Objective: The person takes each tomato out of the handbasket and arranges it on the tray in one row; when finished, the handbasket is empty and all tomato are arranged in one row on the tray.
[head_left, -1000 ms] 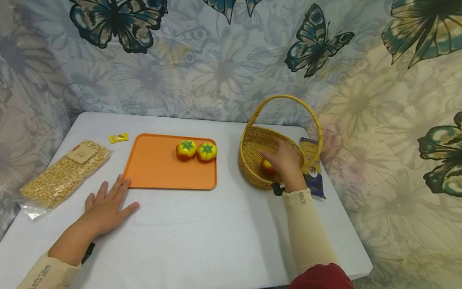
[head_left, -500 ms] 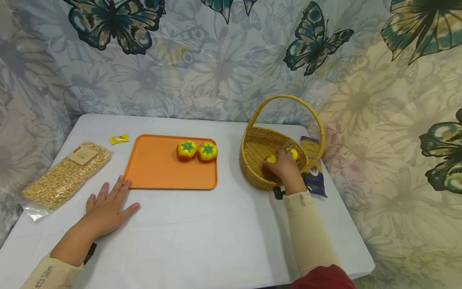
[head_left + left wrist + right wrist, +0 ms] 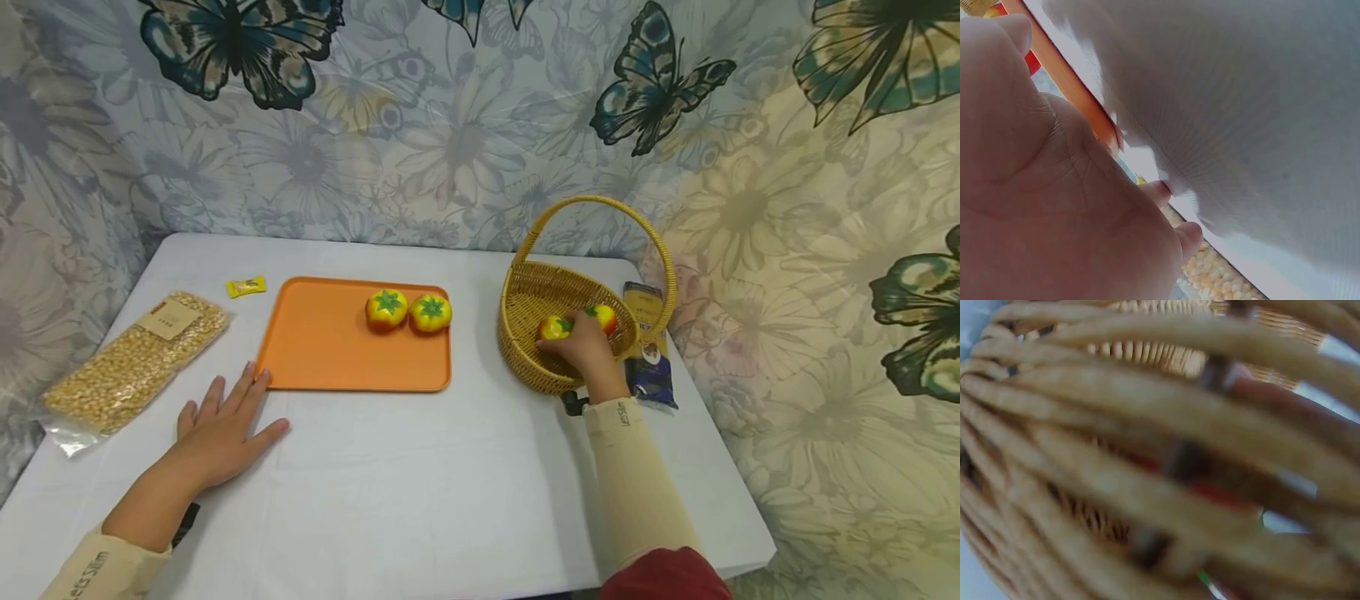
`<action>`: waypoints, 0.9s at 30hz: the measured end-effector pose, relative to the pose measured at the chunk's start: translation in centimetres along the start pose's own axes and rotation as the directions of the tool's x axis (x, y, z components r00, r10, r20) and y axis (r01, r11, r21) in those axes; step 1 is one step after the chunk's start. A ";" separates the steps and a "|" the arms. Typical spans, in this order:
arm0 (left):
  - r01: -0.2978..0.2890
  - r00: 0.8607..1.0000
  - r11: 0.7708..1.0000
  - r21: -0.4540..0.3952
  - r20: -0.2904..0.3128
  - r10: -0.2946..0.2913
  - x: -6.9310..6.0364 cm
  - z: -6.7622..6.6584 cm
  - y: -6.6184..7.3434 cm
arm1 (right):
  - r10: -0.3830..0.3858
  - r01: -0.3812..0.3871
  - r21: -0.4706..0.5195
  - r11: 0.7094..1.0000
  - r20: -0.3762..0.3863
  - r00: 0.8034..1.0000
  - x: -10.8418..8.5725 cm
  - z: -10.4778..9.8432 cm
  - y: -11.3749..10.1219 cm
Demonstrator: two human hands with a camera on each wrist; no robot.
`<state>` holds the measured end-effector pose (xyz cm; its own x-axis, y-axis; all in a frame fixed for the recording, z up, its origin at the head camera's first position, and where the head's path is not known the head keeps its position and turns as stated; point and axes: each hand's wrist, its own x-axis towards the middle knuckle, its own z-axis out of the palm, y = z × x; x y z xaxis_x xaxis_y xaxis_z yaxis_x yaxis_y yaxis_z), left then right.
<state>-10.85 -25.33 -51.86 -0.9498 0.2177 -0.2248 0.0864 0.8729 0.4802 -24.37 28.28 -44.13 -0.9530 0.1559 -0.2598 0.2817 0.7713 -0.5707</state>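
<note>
Inside the yellow wicker basket (image 3: 525, 358), my right hand (image 3: 588, 350) grips a red-and-yellow fruit (image 3: 554, 327) with a green top. A second such fruit (image 3: 604, 318) lies in the basket behind the fingers. In the right wrist view, blurred basket strands (image 3: 1147, 400) cover most of the hand. My left hand (image 3: 217, 437) lies with fingers spread on the white table, fingertips at the near left corner of the orange tray (image 3: 337, 358). Two more fruits (image 3: 387, 311) (image 3: 431, 314) sit on the tray's right part. The left wrist view shows the left palm (image 3: 1054, 187) beside the tray edge (image 3: 1066, 81).
A clear bag of yellow kernels (image 3: 135, 362) lies at the left, with a small yellow packet (image 3: 246, 287) behind it. A blue-and-gold packet (image 3: 650, 375) lies to the right of the basket. A patterned cloth (image 3: 450, 150) hangs behind the table.
In the basket, my right hand has closed its fingers on a fruit, which now shows higher and further left. The left hand and the tray have stayed in place.
</note>
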 end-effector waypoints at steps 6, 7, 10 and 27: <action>0.015 1.000 1.000 -0.001 -0.011 -0.015 -0.1 0.3 -0.8 | -0.114 0.114 -0.002 0.994 -0.056 0.992 0.0 -0.1 -3.1; 0.012 1.000 1.000 -0.005 -0.017 -0.012 -0.1 0.3 -0.9 | -0.145 0.145 -0.001 0.989 -0.068 0.987 -0.1 -0.2 -4.1; 0.015 1.000 1.000 0.001 -0.023 -0.015 -0.2 0.4 -1.2 | -0.239 0.241 0.008 0.971 -0.085 0.967 -0.6 -0.4 -7.9; 0.034 0.999 0.999 0.025 -0.018 -0.033 0.3 0.2 0.0 | -0.554 0.582 -0.078 0.809 0.231 0.800 1.1 14.1 -24.1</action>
<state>-11.12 -25.16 -52.07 -0.9573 0.1809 -0.2254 0.0621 0.8905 0.4507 -30.69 1.17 -41.61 -0.8929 -0.4445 -0.0716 -0.3355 0.7629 -0.5527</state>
